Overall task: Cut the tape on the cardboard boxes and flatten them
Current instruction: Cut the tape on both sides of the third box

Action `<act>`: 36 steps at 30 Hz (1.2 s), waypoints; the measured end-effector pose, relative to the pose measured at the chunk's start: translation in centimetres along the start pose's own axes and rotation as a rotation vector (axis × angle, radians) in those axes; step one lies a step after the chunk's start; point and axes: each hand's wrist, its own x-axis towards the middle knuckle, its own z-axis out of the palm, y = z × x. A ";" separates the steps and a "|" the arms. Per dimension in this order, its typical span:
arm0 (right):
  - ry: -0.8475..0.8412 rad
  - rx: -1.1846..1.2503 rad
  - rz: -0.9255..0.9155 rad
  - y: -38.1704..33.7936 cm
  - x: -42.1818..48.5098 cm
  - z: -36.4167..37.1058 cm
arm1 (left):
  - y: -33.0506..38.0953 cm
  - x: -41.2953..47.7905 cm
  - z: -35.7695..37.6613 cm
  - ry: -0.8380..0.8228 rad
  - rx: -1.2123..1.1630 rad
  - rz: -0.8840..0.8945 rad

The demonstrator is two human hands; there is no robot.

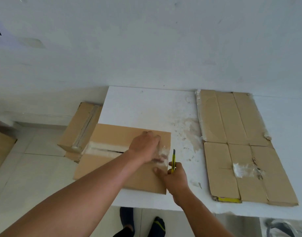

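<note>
A brown cardboard box [112,134] lies on the white table [143,106], hanging over its left edge. Clear tape [102,148] runs along its top seam, and a dark slit shows in the seam. My left hand [146,146] presses flat on the box top near its right end, fingers spread. My right hand [176,178] is at the box's right edge, shut on a yellow utility knife [173,161] with its blade pointing up and away. A flattened cardboard box [240,144] lies on the table to the right.
Another taped box [78,129] sits on the floor left of the table, leaning by the first box. More cardboard [1,149] shows at the far left edge. A white wall stands behind the table. My feet [141,223] are on the tiled floor below the table's near edge.
</note>
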 end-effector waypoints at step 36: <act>0.352 -0.613 -0.144 -11.7 8.2 2.9 | -9.6 0.8 -3.7 -0.271 -0.139 -0.377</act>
